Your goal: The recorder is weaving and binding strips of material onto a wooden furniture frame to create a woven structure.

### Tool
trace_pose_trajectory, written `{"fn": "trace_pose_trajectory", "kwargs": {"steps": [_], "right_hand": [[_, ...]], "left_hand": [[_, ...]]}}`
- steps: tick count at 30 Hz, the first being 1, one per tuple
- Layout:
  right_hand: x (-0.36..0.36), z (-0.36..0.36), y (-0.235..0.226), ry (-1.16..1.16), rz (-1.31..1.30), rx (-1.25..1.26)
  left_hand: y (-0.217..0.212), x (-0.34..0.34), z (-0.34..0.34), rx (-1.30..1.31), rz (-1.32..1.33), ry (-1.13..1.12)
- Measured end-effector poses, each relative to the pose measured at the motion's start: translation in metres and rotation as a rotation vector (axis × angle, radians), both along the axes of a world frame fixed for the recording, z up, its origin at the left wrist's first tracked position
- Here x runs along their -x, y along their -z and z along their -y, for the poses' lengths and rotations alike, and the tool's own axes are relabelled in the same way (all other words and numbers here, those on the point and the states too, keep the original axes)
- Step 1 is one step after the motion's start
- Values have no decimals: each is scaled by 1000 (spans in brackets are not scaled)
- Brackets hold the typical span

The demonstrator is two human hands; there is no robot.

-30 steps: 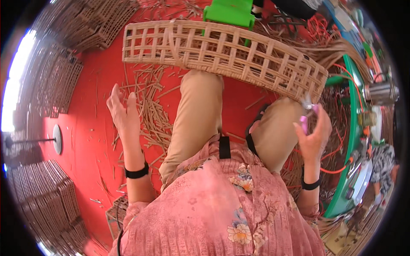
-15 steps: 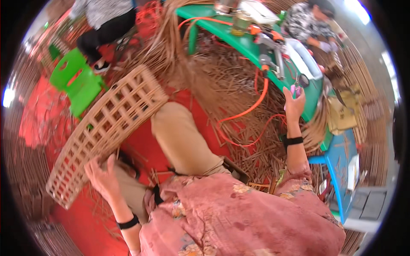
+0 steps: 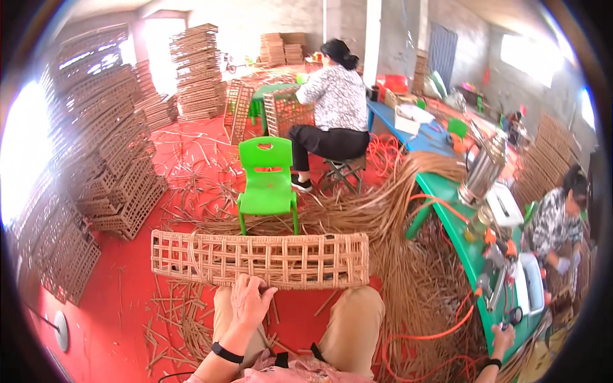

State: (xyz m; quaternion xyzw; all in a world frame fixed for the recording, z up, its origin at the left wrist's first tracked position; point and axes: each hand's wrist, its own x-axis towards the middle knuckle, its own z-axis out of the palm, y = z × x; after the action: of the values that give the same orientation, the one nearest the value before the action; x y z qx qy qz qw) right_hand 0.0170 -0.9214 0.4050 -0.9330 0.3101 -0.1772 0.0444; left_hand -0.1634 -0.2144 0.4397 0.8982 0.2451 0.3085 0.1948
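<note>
Far left, tall stacks of trays (image 3: pixel 121 172) stand on a red floor (image 3: pixel 124 268). In front of the wearer, a long basket (image 3: pixel 260 256) lies at the knees (image 3: pixel 361 313); the left hand (image 3: pixel 249 301) is at its lower rim, fingers loosely bent, thumb apart, any grip unclear. Behind the basket are a green chair (image 3: pixel 268 191) and a seated co-worker (image 3: pixel 338 96). Rightward, strips (image 3: pixel 403 268) spread beside a green table (image 3: pixel 456 233). The right hand (image 3: pixel 504 338) is stretched to its near end, below a dark ring (image 3: pixel 514 315); I cannot tell how far it is closed, or on what. The step seems to be a reach tableward, which calls for a steady basket.
</note>
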Motion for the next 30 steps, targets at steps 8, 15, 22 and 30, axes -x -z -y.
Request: {"fn": "trace_pose_trajectory", "kwargs": {"steps": [8, 15, 22, 30], "right_hand": [[-23, -40, -9, -147, 157, 45], [-30, -151, -33, -418, 401, 17], [-28, -262, -37, -750, 396, -35], [-5, -339, -29, -946, 296, -141]], "left_hand": [[1, -3, 3, -36, 51, 34], [8, 0, -4, 45, 82, 70], [12, 7, -7, 69, 138, 69], [10, 8, -6, 87, 162, 99]]}}
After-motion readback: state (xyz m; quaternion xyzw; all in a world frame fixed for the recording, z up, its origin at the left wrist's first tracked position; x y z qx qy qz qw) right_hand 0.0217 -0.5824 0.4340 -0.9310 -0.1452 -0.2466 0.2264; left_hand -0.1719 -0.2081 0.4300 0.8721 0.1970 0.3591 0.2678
